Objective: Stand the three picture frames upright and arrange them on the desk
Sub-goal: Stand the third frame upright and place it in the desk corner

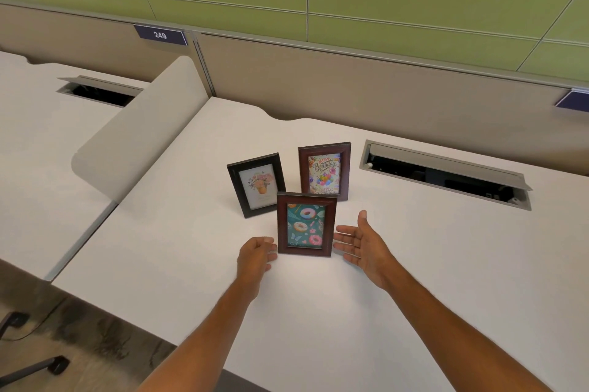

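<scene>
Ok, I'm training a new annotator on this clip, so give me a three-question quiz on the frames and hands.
1. True or false: all three frames stand upright on the desk.
2. Which frame is nearest the person? A) flower frame B) birthday frame C) donut frame
3. Fill in: the left hand and right hand sit on either side of the donut frame, and the right hand is ____ (open/closed).

Key: 1 true; 2 C; 3 open. The right fingertips are clear of the frame; whether the left fingers touch its edge cannot be told.
</scene>
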### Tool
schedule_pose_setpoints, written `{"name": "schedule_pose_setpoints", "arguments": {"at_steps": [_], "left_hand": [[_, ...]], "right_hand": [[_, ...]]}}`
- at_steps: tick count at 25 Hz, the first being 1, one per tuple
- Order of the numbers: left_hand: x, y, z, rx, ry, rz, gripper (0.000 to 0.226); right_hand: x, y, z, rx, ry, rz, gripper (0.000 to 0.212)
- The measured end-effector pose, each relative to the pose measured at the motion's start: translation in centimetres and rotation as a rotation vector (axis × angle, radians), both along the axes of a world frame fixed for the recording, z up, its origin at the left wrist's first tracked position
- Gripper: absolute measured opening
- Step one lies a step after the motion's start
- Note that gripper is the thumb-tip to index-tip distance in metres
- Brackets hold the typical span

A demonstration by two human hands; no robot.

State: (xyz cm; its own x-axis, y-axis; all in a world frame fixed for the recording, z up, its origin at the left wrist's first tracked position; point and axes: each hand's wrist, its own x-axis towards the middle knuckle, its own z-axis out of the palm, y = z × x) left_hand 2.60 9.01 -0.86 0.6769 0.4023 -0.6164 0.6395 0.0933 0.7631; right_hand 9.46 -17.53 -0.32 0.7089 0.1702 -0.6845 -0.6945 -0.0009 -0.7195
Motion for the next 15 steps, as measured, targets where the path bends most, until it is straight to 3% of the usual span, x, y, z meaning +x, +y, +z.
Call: {"name": "schedule_pose_setpoints", "arguments": {"at_steps": [8,15], "left_hand": [[-1.5,-1.6,1.6,0.004,-0.089,0.053,0.02],[0.4,-2.9,4.8,-0.056,-0.16,-0.062,0.065]], "right_hand": [[-1.8,-1.6,0.9,0.05,-0.058,0.069,0.082],[-1.1,0.3,2.8,0.074,-0.101,0.126,0.09]]}}
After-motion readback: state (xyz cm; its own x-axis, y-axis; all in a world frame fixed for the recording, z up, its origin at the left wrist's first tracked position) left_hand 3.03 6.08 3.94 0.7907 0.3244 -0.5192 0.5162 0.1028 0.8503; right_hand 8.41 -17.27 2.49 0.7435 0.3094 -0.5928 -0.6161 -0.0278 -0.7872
